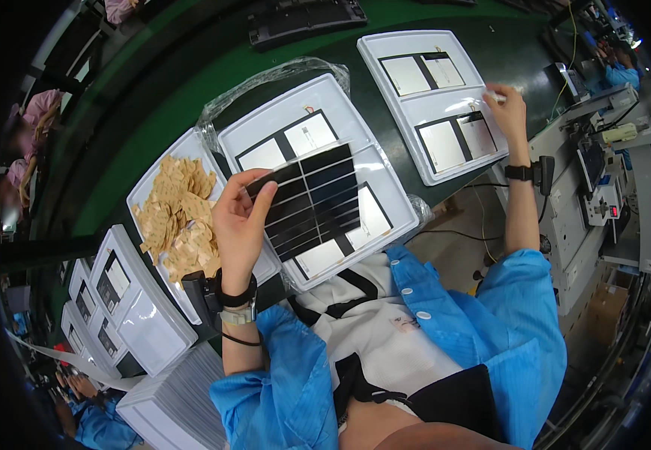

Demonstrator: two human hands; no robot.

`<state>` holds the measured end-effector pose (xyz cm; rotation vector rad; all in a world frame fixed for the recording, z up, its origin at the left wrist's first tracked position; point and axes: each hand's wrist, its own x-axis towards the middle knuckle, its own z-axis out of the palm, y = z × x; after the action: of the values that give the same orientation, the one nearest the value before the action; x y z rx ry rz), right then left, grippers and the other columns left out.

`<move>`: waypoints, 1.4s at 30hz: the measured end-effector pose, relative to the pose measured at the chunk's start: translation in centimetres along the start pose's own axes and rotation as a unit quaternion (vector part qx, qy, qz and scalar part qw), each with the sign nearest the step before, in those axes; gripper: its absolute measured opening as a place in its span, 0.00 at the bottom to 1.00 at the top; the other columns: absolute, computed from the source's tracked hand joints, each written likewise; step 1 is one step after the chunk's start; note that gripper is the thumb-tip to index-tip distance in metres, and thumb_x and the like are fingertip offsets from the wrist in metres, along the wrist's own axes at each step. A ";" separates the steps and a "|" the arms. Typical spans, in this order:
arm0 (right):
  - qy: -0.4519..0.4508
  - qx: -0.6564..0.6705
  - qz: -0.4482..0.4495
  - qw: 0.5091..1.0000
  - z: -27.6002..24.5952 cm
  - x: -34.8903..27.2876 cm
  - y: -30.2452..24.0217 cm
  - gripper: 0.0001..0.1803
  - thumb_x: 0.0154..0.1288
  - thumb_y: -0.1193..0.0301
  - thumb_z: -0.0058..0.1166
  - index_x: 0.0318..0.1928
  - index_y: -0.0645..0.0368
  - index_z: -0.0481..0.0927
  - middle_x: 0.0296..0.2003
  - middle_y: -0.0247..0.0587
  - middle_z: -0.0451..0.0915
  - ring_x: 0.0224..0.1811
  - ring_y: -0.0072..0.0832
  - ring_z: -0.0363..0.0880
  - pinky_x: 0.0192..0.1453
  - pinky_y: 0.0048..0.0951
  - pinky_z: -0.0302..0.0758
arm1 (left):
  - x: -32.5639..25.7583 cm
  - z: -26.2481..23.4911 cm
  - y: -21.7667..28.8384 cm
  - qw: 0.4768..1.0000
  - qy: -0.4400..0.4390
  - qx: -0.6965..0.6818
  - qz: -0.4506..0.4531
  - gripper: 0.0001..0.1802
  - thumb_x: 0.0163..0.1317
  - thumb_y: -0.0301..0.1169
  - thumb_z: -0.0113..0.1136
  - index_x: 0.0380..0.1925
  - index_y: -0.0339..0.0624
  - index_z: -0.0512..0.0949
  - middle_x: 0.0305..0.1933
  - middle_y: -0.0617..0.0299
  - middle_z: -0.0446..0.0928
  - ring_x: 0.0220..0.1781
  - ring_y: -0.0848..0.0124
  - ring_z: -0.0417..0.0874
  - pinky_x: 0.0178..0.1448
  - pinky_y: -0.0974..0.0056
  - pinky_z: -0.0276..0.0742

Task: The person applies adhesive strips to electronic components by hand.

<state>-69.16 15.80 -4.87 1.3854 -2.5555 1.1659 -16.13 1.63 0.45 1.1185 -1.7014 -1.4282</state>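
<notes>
- Looking down from the head view, the left hand point(241, 225) pinches a dark gridded panel point(312, 201) by its left edge, thumb on top, holding it tilted just above the middle white tray point(265, 120).
- That tray holds flat parts with dark frames and pale faces, partly hidden under the panel; a clear plastic bag point(295, 71) lies beneath its far edge.
- The right hand point(507, 109) reaches out to the far right tray point(385, 46), fingers closed on a small pale piece at its right rim; what the piece is I cannot tell.
- The right tray carries two framed parts, both seemingly laid in place.
- At left, a tray of tan adhesive pads point(179, 217) sits heaped; more stacked trays point(138, 315) wait nearer, apparently untouched.
</notes>
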 end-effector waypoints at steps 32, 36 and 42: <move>-0.265 0.322 -0.187 0.890 7.2 -9.7 -26.0 0.26 0.60 0.80 0.70 0.60 0.61 0.82 0.46 0.41 0.90 0.51 0.30 0.88 0.62 0.34 0.79 | 0.9 3.1 3.5 0.928 -0.125 0.288 0.200 0.20 0.64 0.38 0.72 0.49 0.40 0.78 0.40 0.50 0.85 0.38 0.49 0.87 0.40 0.56 0.81; -0.159 0.256 -0.271 0.914 7.2 -9.5 -26.9 0.16 0.59 0.81 0.70 0.49 0.63 0.87 0.40 0.41 0.90 0.45 0.29 0.89 0.55 0.30 0.82 | 1.5 3.5 2.4 0.950 -0.155 0.244 0.120 0.26 0.65 0.46 0.71 0.50 0.39 0.74 0.34 0.47 0.85 0.37 0.47 0.89 0.37 0.53 0.81; -0.148 0.391 -0.127 0.899 8.2 -5.3 -27.3 0.14 0.65 0.77 0.70 0.49 0.64 0.85 0.39 0.42 0.90 0.37 0.22 0.89 0.46 0.24 0.85 | 3.0 2.3 1.6 0.934 -0.242 0.263 0.011 0.35 0.67 0.56 0.66 0.52 0.32 0.74 0.28 0.42 0.84 0.35 0.44 0.88 0.39 0.49 0.81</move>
<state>-43.53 5.52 3.85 2.0898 -1.9953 2.1997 -19.79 0.00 1.41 1.0528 -2.5479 -1.3415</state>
